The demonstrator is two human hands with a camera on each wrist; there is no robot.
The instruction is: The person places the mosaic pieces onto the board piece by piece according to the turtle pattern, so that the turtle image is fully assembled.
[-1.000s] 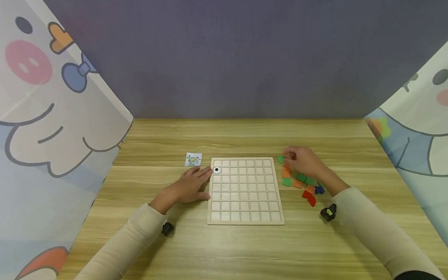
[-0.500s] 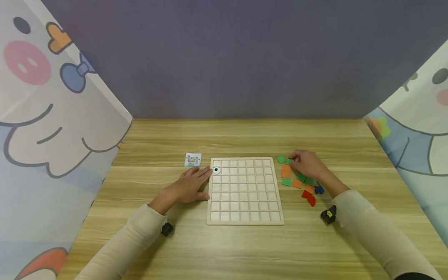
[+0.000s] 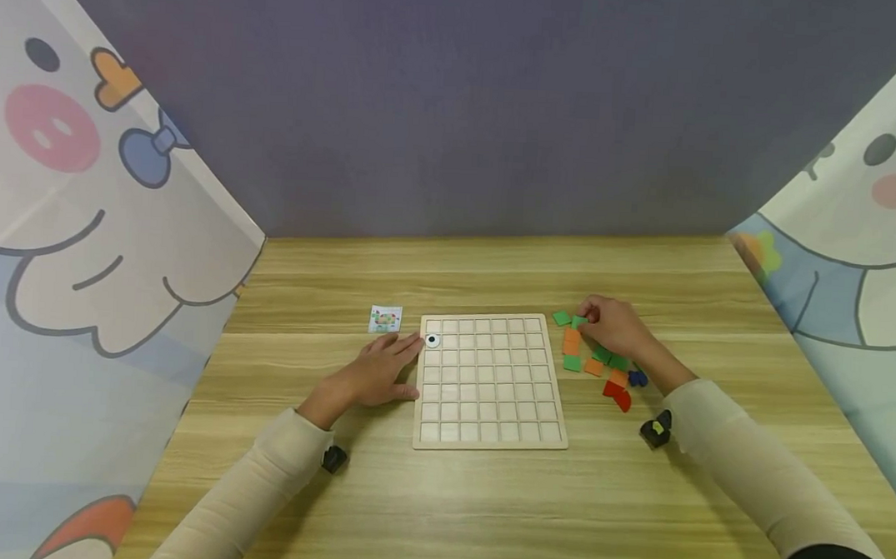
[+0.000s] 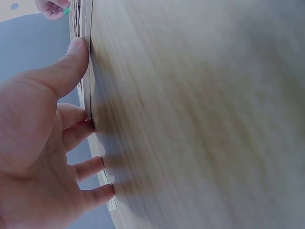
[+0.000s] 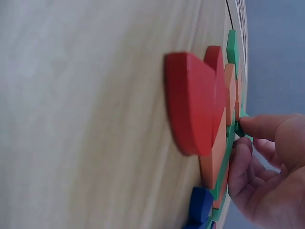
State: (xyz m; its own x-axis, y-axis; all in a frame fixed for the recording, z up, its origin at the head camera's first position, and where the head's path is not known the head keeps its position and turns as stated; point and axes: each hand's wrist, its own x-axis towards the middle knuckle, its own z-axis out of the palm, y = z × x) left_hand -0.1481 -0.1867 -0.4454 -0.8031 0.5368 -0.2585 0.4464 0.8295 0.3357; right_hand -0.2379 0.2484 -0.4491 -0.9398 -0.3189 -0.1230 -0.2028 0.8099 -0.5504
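A pale wooden grid board (image 3: 489, 390) lies on the table, with a round white eye tile (image 3: 433, 340) near its upper left corner. My left hand (image 3: 376, 371) rests at the board's left edge, fingers spread and touching the rim. To the board's right, my right hand (image 3: 615, 327) pinches a small green tile (image 3: 579, 322) between thumb and fingers at the far end of a group of coloured pieces. In the right wrist view, the thumb (image 5: 262, 125) is against green, and the tile is partly hidden by the fingers.
Beside the right hand lie another green tile (image 3: 561, 318), orange tiles (image 3: 572, 342), red pieces (image 3: 622, 400) and blue pieces (image 3: 638, 379). A small picture card (image 3: 385, 319) lies beyond the left hand. Grey and cartoon-printed panels surround the wooden table (image 3: 483, 514).
My right hand has shifted slightly right from the first green tile, and a second green tile now shows at its fingertips. The left hand has stayed at the board's edge.
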